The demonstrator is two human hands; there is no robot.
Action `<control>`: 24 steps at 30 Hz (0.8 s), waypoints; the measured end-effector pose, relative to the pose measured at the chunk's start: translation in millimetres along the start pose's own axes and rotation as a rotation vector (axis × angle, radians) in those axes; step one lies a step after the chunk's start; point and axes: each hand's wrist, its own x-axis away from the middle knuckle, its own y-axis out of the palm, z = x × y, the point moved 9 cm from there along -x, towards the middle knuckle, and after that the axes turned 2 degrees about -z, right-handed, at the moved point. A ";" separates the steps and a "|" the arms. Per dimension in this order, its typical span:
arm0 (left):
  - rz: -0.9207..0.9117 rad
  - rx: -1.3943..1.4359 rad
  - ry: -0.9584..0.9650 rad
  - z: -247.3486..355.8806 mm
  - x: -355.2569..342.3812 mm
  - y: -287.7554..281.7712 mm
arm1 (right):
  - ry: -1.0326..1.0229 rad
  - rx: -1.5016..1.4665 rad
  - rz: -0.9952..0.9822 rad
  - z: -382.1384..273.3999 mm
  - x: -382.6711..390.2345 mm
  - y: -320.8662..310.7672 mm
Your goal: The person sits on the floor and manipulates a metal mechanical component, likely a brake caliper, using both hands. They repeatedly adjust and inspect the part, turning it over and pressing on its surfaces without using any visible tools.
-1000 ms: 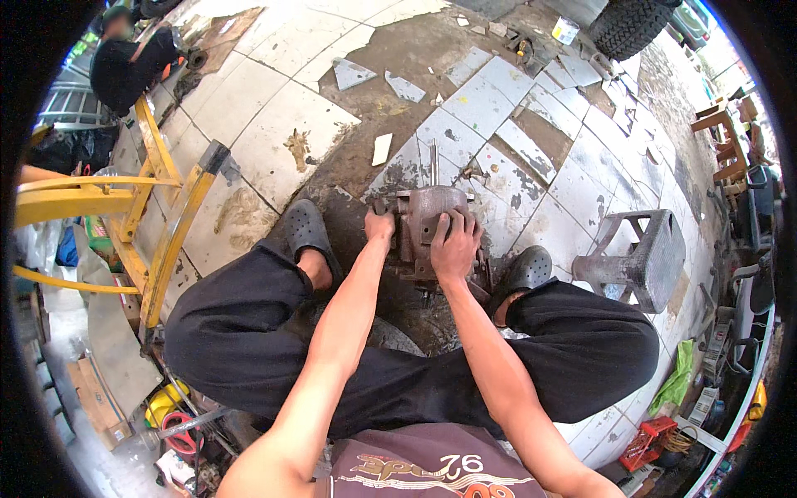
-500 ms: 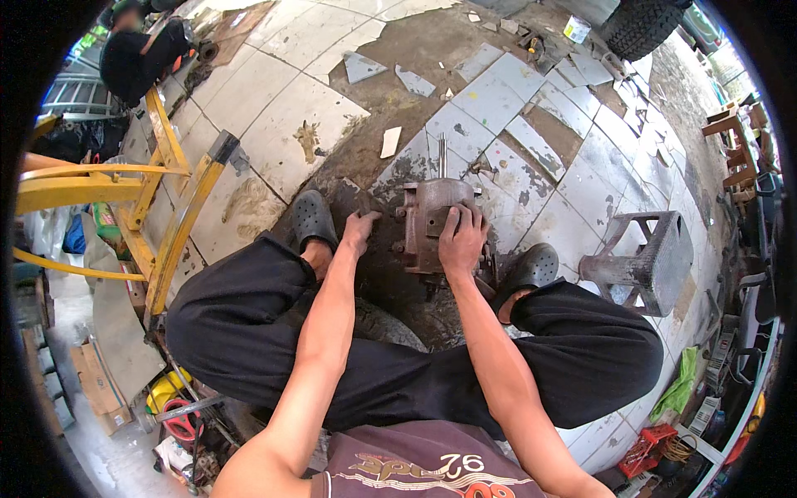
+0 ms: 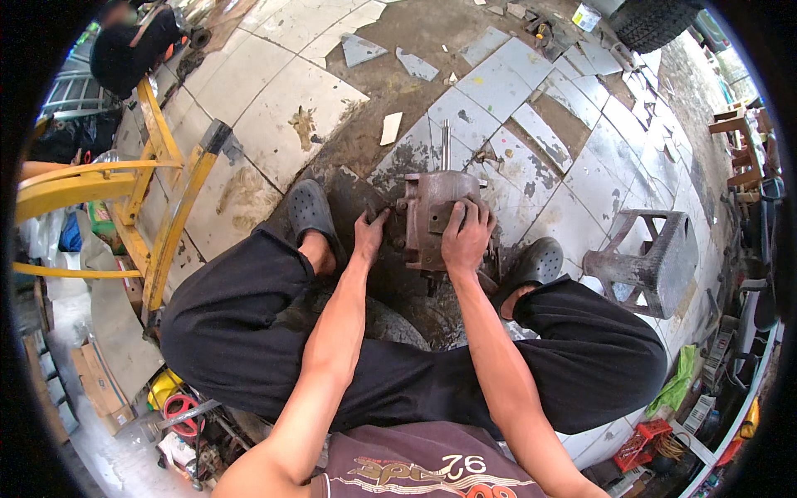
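A brown, grimy metal gearbox point(image 3: 432, 199) sits on the floor between my feet, its bare metal shaft point(image 3: 445, 148) pointing away from me. My right hand point(image 3: 466, 241) rests on the right part of the housing, fingers bent over it and thumb along its top. Just left of the housing, close to the bolts point(image 3: 402, 204) on its side, is my left hand point(image 3: 370, 236). Its fingers are curled with thumb and forefinger close together. Whatever they may pinch is too small to make out.
A yellow metal frame point(image 3: 178, 212) stands at left, a dark plastic stool point(image 3: 664, 261) at right. Broken tiles point(image 3: 531, 137) and dirt cover the floor ahead. A person point(image 3: 133, 50) sits at far left; a tyre point(image 3: 652, 25) stands at far right. Tools lie near left.
My left hand has moved slightly right, closer to the gearbox's side. My right hand stays on the housing. The whole view has shifted a little.
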 end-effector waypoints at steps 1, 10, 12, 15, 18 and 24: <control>0.001 0.042 -0.028 -2.5 -3.1 -2.7 | 0.000 0.001 -0.009 -0.4 -0.5 0.5; -0.020 -0.242 0.273 26.2 -23.7 -8.7 | -0.004 0.031 0.018 -3.8 0.0 0.8; -0.021 -0.224 0.193 30.7 -18.2 -5.6 | -0.009 0.033 0.020 -3.8 -0.7 -1.3; -0.029 -0.229 0.173 33.5 -18.5 -6.4 | -0.012 0.027 0.014 -6.8 -1.7 -1.7; -0.008 -0.291 0.204 44.3 -9.4 -5.2 | -0.017 0.015 0.014 -9.2 -1.9 -1.1; -0.024 -0.331 0.197 43.7 -3.6 4.1 | -0.009 0.019 0.013 -7.5 -0.9 -0.6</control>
